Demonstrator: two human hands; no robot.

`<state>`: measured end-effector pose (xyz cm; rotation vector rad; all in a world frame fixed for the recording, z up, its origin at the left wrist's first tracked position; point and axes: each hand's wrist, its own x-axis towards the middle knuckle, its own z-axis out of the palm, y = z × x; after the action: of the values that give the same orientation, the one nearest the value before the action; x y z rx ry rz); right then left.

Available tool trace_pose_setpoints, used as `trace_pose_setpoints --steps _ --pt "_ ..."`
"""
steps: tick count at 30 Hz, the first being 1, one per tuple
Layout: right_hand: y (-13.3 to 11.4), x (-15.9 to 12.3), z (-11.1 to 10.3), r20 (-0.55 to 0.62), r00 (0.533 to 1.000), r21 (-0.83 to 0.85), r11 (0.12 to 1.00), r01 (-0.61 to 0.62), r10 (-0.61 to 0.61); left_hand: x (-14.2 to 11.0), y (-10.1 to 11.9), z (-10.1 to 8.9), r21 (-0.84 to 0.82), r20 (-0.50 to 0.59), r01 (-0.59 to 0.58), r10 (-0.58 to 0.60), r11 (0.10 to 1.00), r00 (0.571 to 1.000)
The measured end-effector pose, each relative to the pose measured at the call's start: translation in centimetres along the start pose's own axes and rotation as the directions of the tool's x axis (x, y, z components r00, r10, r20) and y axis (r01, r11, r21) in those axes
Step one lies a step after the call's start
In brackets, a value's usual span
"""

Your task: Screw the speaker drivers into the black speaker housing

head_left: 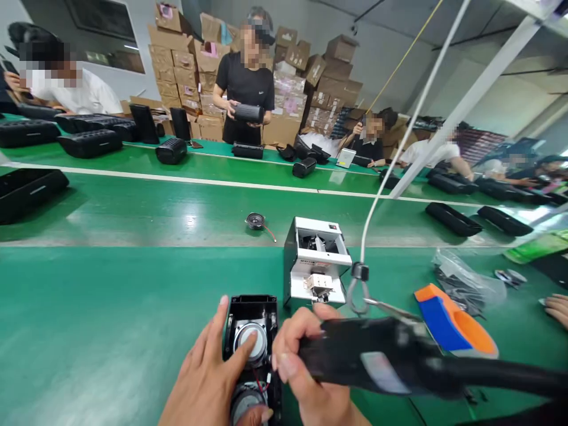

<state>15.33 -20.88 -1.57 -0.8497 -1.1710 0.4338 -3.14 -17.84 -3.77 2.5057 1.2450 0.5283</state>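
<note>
My left hand (206,370) lies with fingers spread over a black speaker housing (252,300). One finger runs along the housing's left edge, another rests on the round silver back of a speaker driver (249,343). A second driver (245,402) sits nearer to me, partly covered by my thumb. Thin red and black wires run between the drivers. My right hand (310,367) is closed around a black electric screwdriver (355,352), held almost level at the housing's right side. Its tip is hidden by my fingers. A metal hook and white cord (373,219) hang over the screwdriver.
Behind the housing stands a white and black screw feeder (317,260). A loose small speaker (256,221) lies to its left. To the right are an orange and blue tape holder (457,322), a plastic bag (470,281) and another person's hand (557,310). Several people work across the green bench (133,284).
</note>
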Motion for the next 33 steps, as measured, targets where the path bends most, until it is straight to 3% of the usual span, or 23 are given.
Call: trace_pose_setpoints --steps 2,4,7,11,14,20,26,33 --pt "-1.3 1.8 -0.6 -0.128 0.989 0.111 0.990 0.088 -0.073 0.8 0.4 -0.3 0.015 -0.033 -0.114 0.115 0.993 0.993" --pt "-2.5 3.8 -1.8 -0.231 0.962 0.120 0.977 0.176 -0.145 1.3 0.7 -0.2 0.010 -0.055 -0.180 0.180 0.984 0.982" --pt "-3.0 6.3 -4.6 -0.263 0.935 -0.045 0.971 0.234 -0.238 1.5 0.3 0.3 -0.053 -0.118 -0.139 0.132 0.989 0.984" --pt "-1.6 7.5 -6.9 -0.174 0.936 -0.188 0.944 0.272 -0.305 1.2 -0.4 0.9 -0.220 -0.193 -0.037 -0.007 0.975 0.981" --pt "-0.5 7.4 -6.8 -0.140 0.953 -0.183 0.953 0.240 -0.267 1.2 -0.4 0.6 -0.309 -0.197 0.090 -0.156 0.947 0.968" --pt "-0.5 7.4 -5.8 -0.195 0.969 -0.148 0.982 0.120 -0.148 1.4 -0.2 0.1 -0.482 -0.003 0.308 -0.353 0.820 0.936" --pt "-1.3 6.6 -5.7 -0.170 0.985 -0.108 0.993 -0.044 0.025 1.3 0.2 0.1 -0.454 0.027 0.341 -0.369 0.823 0.929" --pt "-4.8 4.2 -3.9 -0.156 0.985 0.095 0.994 -0.056 0.070 1.5 1.2 -0.1 -0.394 0.111 0.368 -0.354 0.842 0.929"
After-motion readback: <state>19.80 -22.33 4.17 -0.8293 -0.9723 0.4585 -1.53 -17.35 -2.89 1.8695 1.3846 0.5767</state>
